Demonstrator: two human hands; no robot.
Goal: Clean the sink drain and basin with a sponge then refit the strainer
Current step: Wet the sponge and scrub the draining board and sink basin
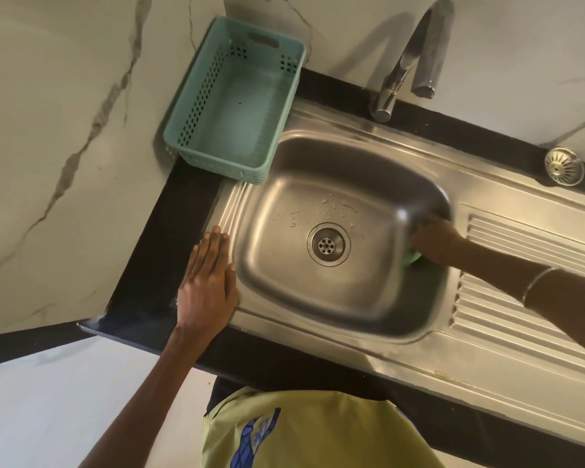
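Note:
A stainless steel sink basin (335, 184) fills the middle of the view, with an uncovered drain (328, 244) in its floor and water drops just behind it. My right hand (436, 243) grips a green sponge (412, 258) against the basin's right wall; the hand is blurred. My left hand (208, 278) lies flat, fingers straight, on the sink's left rim. The metal strainer (563, 166) lies on the sink's back ledge at the far right, out of the drain.
A teal plastic basket (196, 96) stands on the black counter at the basin's back left corner. A chrome tap (394, 79) rises behind the basin. The ribbed drainboard (520, 265) extends right. Marble walls close in at back and left.

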